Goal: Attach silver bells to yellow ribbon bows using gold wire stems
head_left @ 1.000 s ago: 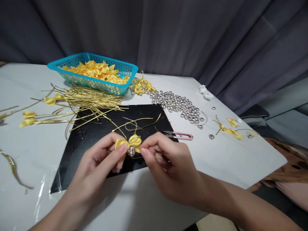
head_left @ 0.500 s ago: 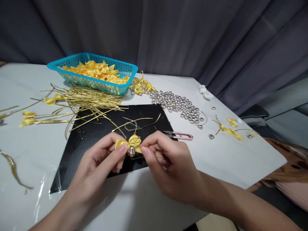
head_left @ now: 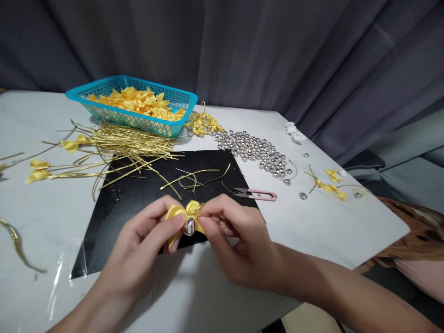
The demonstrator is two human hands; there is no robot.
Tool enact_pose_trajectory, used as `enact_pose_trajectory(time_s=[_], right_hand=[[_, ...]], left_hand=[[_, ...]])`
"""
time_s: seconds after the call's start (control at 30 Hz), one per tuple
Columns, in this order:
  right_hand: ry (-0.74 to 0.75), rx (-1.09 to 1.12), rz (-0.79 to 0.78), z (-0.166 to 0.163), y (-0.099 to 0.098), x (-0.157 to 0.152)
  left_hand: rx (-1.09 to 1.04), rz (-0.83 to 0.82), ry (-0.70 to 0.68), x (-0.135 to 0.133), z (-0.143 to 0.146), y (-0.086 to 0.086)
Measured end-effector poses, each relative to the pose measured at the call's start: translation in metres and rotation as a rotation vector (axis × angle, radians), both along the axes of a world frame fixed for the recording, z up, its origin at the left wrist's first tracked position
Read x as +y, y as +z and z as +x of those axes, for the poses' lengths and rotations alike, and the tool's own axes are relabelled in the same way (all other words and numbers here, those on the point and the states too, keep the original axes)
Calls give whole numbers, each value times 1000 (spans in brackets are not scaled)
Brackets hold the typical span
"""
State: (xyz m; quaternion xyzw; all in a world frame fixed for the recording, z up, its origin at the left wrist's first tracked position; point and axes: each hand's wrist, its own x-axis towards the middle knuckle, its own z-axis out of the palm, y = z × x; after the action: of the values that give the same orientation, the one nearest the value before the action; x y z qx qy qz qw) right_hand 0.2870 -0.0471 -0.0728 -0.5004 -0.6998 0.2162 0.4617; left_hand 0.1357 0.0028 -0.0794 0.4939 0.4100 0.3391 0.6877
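Between my two hands, over the near edge of a black board [head_left: 138,208], is a yellow ribbon bow [head_left: 176,212]. A shiny silver bead [head_left: 190,226] sits at the bow's middle, and a gold tie shows across its upper right part. My left hand [head_left: 145,240] pinches the bow's left loop between thumb and fingers. On the other side my right hand [head_left: 239,236] is closed, thumb and forefinger pressed together at the bow's right side by the gold tie. The fingertips partly cover what the right hand grips.
A blue basket [head_left: 132,108] of yellow bows stands at the back left. Gold twist ties [head_left: 133,143] lie before it. Silver beads [head_left: 255,150] are heaped right of centre. Pink thread snips [head_left: 260,194] rest at the board's right edge. Loose bows [head_left: 329,188] lie farther right.
Both hands have come slightly nearer with the bow and bead. My right fingertips have shifted up from the bow's lower right loop towards the gold tie.
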Motion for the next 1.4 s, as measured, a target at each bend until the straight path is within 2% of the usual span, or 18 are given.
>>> enact_pose_trajectory(time_s=[0.2,0.63,0.77,1.0,1.2,1.4], right_hand=[[-15,53,125,-3,-11,2],[29,43,307,0,-13,5],[26,40,317,0,-12,5],[53,73,309,-3,-13,4],[40,132,270,-6,-16,3],[104,134,284,-5,-17,4]], left_hand=[[-22,-155,-17,-1,5,10],[-51,-205,-62,-4,8,14],[-32,-179,-46,-3,8,14],[-13,-68,-61,0,-1,2],[-41,-64,-51,1,-3,1],[4,-72,-53,2,-4,-1]])
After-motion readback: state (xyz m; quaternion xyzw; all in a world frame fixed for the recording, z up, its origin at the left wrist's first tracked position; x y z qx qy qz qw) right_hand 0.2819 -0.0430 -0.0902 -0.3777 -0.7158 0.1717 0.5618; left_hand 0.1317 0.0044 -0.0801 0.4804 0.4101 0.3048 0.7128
